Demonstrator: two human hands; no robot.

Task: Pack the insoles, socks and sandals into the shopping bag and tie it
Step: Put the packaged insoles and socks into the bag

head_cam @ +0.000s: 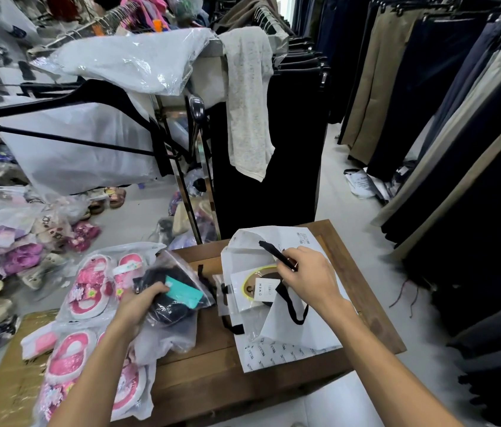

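A white shopping bag (276, 352) with black ribbon handles lies on the wooden table (212, 374), its mouth facing me. My right hand (307, 275) pinches one black handle and lifts the bag's upper edge. Inside the mouth lies the insole packet (255, 288), yellow-rimmed with a white label. To the left, my left hand (141, 303) grips a clear packet of dark socks (175, 300) with a teal tag, just left of the bag. Pink sandals in clear plastic (95, 285) lie further left, and another pink pair (67, 362) sits nearer me.
A metal clothes rack (187, 192) hung with black garments and a grey cloth stands right behind the table. Rows of hanging trousers (427, 97) fill the right side. Bagged children's shoes (21, 254) are piled on the floor at left. A gold-coloured surface (12, 380) adjoins the table.
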